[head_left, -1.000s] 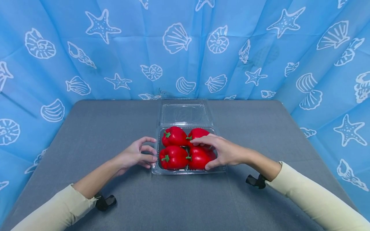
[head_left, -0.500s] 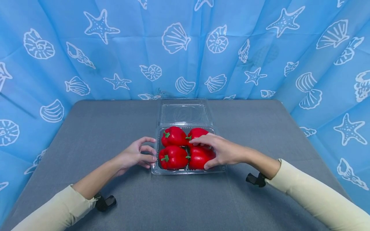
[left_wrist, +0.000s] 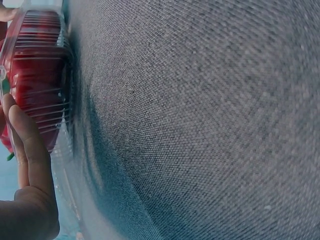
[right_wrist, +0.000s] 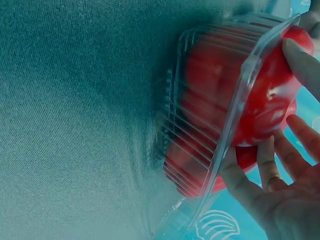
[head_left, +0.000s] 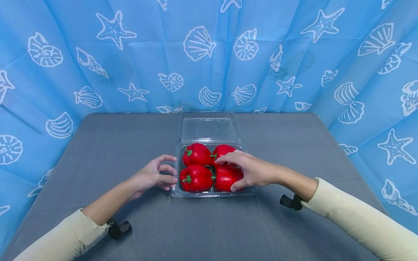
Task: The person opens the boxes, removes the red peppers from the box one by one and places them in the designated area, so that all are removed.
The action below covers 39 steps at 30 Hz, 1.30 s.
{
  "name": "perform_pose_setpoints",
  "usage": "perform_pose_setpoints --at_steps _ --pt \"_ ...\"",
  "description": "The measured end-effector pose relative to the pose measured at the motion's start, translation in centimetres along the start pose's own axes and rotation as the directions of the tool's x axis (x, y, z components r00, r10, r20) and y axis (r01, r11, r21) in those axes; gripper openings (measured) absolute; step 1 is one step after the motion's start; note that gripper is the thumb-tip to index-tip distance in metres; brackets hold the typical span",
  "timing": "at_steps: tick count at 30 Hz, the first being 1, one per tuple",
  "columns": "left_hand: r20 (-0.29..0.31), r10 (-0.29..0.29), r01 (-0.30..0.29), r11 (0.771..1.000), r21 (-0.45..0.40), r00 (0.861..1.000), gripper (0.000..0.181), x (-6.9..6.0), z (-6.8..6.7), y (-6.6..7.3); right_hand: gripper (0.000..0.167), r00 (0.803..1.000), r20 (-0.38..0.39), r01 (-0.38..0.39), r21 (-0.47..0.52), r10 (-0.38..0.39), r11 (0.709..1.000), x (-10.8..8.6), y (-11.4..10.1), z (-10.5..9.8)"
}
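Several red bell peppers with green stems fill a clear plastic container (head_left: pixel 213 194) whose hinged lid (head_left: pixel 209 129) lies folded back. My right hand (head_left: pixel 253 167) holds the near-right bell pepper (head_left: pixel 225 179), thumb at its near side and fingers over its far side. In the right wrist view that bell pepper (right_wrist: pixel 270 100) sits inside the container wall, with fingers between it and the one behind. Fingertips of my left hand (head_left: pixel 154 174) touch the container's left rim, beside the near-left bell pepper (head_left: pixel 197 178). The far-left (head_left: pixel 197 154) and far-right bell peppers (head_left: pixel 223 149) lie behind.
A grey cloth-covered table (head_left: pixel 209 228) lies under the container. Behind it hangs a blue curtain (head_left: pixel 147 58) with white shells and starfish. Each wrist bears a black camera mount, seen on the left (head_left: pixel 119 228) and the right arm.
The near-right bell pepper has turned slightly under my right hand. My left hand and the container have stayed in place.
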<state>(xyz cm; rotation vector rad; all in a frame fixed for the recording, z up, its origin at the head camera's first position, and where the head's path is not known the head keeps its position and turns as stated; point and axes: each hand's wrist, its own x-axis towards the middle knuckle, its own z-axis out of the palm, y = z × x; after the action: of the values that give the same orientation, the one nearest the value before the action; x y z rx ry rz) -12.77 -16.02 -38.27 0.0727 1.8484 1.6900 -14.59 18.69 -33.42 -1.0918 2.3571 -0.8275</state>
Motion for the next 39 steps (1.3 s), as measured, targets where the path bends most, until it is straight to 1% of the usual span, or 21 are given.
perform_pose_setpoints --at_steps 6,10,15,20,24,30,34,39 --pt "-0.003 -0.003 0.003 1.0 -0.003 1.0 0.064 0.0 0.0 0.0 0.08 0.999 -0.027 -0.022 0.042 0.023 0.999 0.0 -0.4 -0.1" --pt "-0.005 0.0 0.0 1.0 -0.003 1.0 0.065 0.0 0.0 0.0 0.077 0.999 -0.036 -0.017 0.04 0.018 0.999 0.0 -0.4 -0.1" --pt "-0.009 -0.003 0.003 1.0 0.004 1.0 0.065 0.1 0.0 0.0 0.073 1.0 -0.03 -0.005 0.044 0.007 0.999 0.0 -0.3 -0.3" --pt "-0.01 -0.013 0.013 1.0 0.004 1.0 0.066 0.1 0.0 0.1 0.07 1.0 -0.01 0.013 0.078 -0.012 0.997 -0.2 -0.4 -1.2" --pt "-0.015 -0.018 0.018 1.0 0.005 1.0 0.065 0.1 -0.1 0.2 0.071 1.0 0.0 -0.001 0.108 0.001 0.994 -0.7 -0.6 -2.3" --pt "-0.02 -0.009 0.009 1.0 0.011 1.0 0.065 0.1 -0.1 0.2 0.072 0.999 -0.047 -0.003 0.085 0.007 0.996 -1.6 -0.5 -4.1" --pt "-0.014 -0.004 0.004 1.0 0.006 1.0 0.065 0.1 -0.1 0.1 0.073 0.997 -0.083 0.001 0.089 0.006 0.996 -2.3 -0.1 -5.0" --pt "-0.008 -0.003 0.003 1.0 0.0 1.0 0.065 0.1 -0.1 0.1 0.071 0.989 -0.146 -0.001 0.073 0.012 0.997 -3.1 0.7 -6.2"
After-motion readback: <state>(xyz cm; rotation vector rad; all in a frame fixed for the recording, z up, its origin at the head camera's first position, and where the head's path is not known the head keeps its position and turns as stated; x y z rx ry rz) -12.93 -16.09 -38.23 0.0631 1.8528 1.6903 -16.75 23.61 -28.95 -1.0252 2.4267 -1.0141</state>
